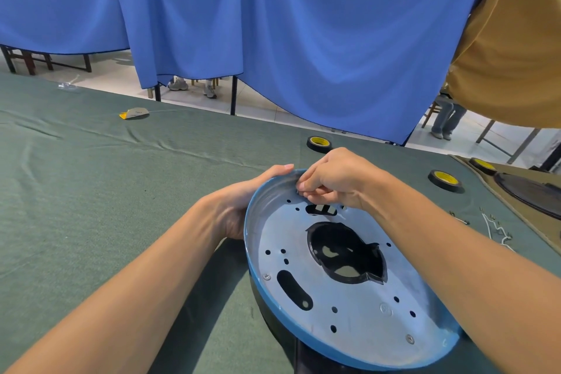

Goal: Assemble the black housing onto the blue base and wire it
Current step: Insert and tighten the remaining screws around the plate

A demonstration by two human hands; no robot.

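The round blue base lies tilted in front of me, its silvery inside face up, with several holes and two screws. The black housing sits beneath it and shows below the near rim and through the large centre opening. My left hand grips the base's far left rim from outside. My right hand is closed just inside the far rim, fingertips pinched on something small I cannot make out, above a slot where a white wire shows.
Two black tape rolls lie on the green cloth beyond the base. White wires with terminals lie to the right beside a tan mat holding a dark disc. A yellow-edged scrap lies far left.
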